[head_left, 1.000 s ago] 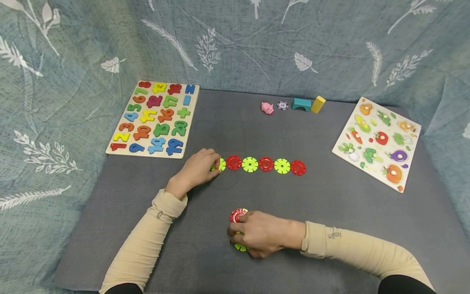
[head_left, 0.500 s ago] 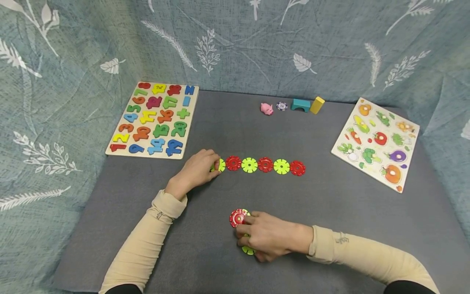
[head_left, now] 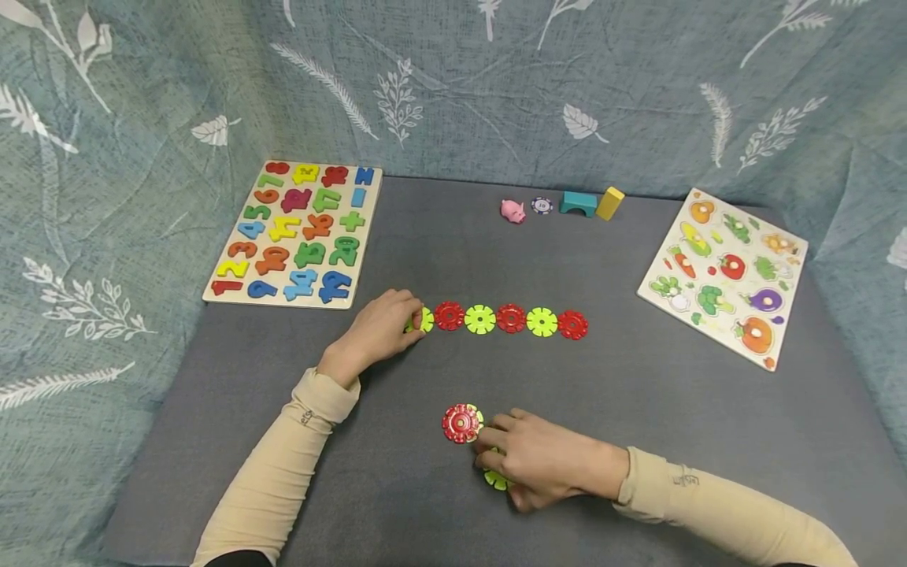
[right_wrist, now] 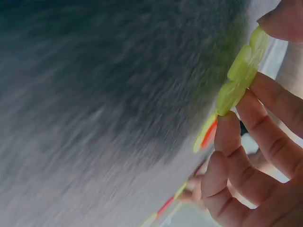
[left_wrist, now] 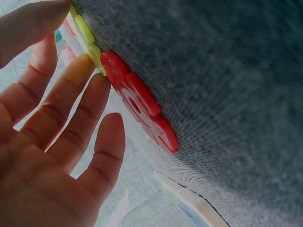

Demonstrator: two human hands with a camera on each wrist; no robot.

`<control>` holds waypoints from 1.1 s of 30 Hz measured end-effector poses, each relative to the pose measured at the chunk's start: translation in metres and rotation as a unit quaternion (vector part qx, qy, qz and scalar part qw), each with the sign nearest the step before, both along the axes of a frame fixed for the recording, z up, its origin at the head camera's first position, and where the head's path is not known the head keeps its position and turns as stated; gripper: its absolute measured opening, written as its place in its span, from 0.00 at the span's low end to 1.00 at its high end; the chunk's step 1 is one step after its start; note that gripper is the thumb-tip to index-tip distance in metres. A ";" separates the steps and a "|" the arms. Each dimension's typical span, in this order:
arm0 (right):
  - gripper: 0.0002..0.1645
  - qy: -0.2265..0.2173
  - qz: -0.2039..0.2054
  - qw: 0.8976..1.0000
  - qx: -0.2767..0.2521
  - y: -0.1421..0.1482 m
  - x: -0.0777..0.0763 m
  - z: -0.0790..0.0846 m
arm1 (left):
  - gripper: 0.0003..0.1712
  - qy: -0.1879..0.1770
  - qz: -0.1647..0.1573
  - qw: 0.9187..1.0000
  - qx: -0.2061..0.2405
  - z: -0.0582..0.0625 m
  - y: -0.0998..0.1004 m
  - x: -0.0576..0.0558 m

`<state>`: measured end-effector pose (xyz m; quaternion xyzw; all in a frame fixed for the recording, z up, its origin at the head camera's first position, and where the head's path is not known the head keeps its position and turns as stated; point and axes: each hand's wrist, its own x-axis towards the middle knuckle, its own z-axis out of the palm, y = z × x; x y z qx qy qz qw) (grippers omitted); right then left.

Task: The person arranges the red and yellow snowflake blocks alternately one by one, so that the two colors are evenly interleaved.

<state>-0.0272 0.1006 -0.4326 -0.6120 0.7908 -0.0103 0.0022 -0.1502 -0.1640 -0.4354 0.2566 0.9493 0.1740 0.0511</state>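
Note:
A row of notched plastic discs, red and yellow-green by turns, lies across the table. My left hand is at its left end, thumb and fingertips pinching the edges of a yellow-green disc. In the left wrist view, a red disc lies beyond that one, hidden under the hand in the head view. Nearer the front, my right hand pinches another yellow-green disc between thumb and fingertips, close over the table. Just left of it, a red disc lies overlapping a yellow-green disc.
A number puzzle board lies at the back left, a vegetable puzzle board at the right. Along the back edge stand a pink pig, a poker chip, a teal arch block and a yellow block. Patterned cloth hangs behind.
My right hand has drawn its yellow-green disc rightward and slightly toward the front, away from the overlapping pair, which now shows more fully. The left hand has stayed in place.

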 end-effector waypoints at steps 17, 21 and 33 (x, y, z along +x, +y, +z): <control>0.26 -0.036 -0.180 0.978 -0.103 0.089 -0.046 -0.003 | 0.12 -0.003 0.002 1.000 -0.002 0.000 0.001 0.000; 0.26 -0.033 -0.236 0.966 -0.097 0.109 -0.061 -0.002 | 0.12 -0.005 0.005 1.000 -0.005 0.001 0.000 0.000; 0.27 -0.078 -0.356 0.929 -0.066 0.138 -0.098 0.000 | 0.12 -0.009 0.005 1.000 -0.004 0.001 0.001 0.000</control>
